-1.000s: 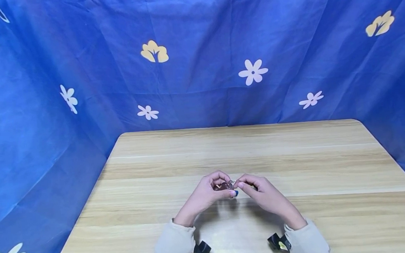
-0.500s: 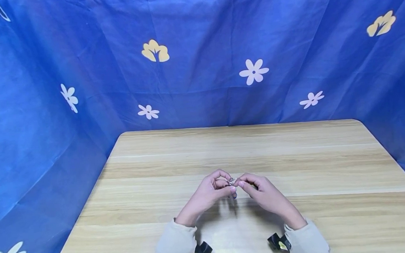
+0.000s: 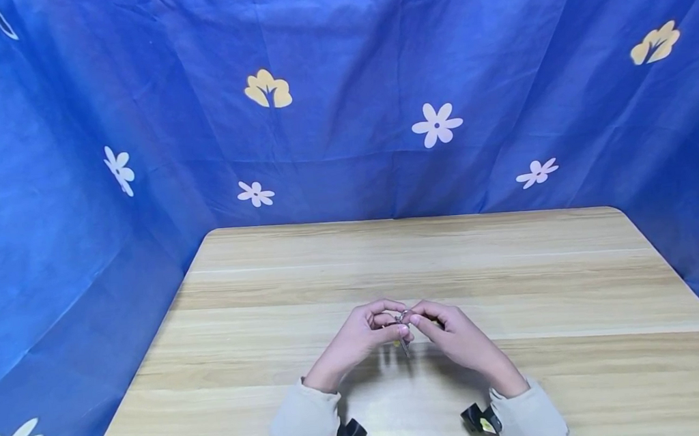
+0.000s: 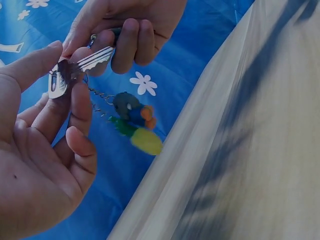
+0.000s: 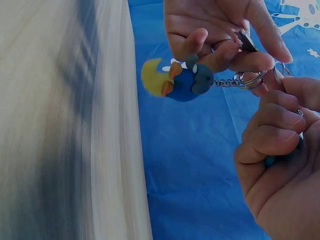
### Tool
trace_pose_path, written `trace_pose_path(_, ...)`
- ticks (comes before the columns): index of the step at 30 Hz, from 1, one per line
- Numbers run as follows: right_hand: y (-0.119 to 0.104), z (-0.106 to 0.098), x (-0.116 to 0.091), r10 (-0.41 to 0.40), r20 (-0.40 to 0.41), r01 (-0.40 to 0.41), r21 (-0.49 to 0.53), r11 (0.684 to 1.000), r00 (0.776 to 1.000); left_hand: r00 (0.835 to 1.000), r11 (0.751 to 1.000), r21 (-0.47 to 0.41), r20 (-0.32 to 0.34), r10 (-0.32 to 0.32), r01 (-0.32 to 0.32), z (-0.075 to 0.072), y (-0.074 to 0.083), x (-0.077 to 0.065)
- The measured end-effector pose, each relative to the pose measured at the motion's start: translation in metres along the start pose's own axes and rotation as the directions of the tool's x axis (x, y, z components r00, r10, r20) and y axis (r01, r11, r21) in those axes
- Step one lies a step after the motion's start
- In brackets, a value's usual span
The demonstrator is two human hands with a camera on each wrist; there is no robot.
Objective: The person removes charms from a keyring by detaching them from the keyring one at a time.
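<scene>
**Silver key (image 4: 92, 60) between two hands**

Head: left hand (image 3: 367, 327) and right hand (image 3: 456, 331) meet above the table (image 3: 514, 273). Left wrist: the left pinches the key, teeth indistinct from the head; pineapple charm (image 4: 146, 141) dangling! Right wrist: the right pinches rings (image 5: 248, 88), fingers curled over something teal (image 5: 271, 160).

Blue fabric walls (image 3: 345, 157), white flowers (image 3: 447, 123) and yellow leafy motifs (image 3: 281, 95), pale wood-grain tabletop (image 3: 402, 258), rounded far corners (image 3: 218, 237)

Shiny mtl key (image 4: 96, 59), wood-look tbl (image 3: 353, 265)
</scene>
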State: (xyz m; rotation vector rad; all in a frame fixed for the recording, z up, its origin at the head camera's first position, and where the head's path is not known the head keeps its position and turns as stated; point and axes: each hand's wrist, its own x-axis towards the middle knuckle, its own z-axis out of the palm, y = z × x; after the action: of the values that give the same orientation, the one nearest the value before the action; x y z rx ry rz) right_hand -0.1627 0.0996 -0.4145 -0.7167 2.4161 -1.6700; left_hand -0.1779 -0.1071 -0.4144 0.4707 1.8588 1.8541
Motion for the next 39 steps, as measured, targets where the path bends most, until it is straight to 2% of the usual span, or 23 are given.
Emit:
trace_pose_path(9,-0.0022,-0.0043,-0.0022,0.032,-0.009,-0.032,0.002,0.999,0.999,1.000,1.000,0.005,-0.006,-0.008,0.009,-0.0035,-0.0009,-0.0011)
trace_pose_path(16,-0.0004,-0.0054,-0.0025,0.018,-0.018,-0.018,-0.006,1.000,1.000,1.000,0.999,0.033,-0.005,-0.005,0.005,-0.0044,0.0017,-0.0016)
trace_pose_path(21,-0.0013,-0.0057,-0.0030,0.018,-0.022,-0.018,-0.005,1.000,1.000,0.999,0.991,0.130,-0.052,-0.009,0.016,-0.0040,0.0015,-0.0004)
trace_pose_path(24,-0.0013,-0.0054,-0.0026,0.029,-0.024,-0.029,-0.001,1.000,0.999,0.996,0.978,0.206,-0.089,0.016,0.003,-0.0036,0.0012,0.0004)
trace_pose_path(28,-0.0013,-0.0052,-0.0024,0.038,-0.025,-0.038,0.003,0.999,0.999,0.994,0.970,0.241,-0.102,0.043,-0.018,-0.0040,0.0004,0.0008)
trace_pose_path(36,-0.0019,-0.0053,-0.0016,0.031,-0.021,-0.031,0.005,1.000,0.999,0.992,0.969,0.249,-0.122,0.035,-0.004,-0.0035,0.0015,0.0006)
trace_pose_path(39,-0.0023,-0.0051,-0.0012,0.027,-0.024,-0.027,0.008,1.000,0.999,0.994,0.979,0.204,-0.103,0.031,-0.010,-0.0028,0.0019,0.0003)
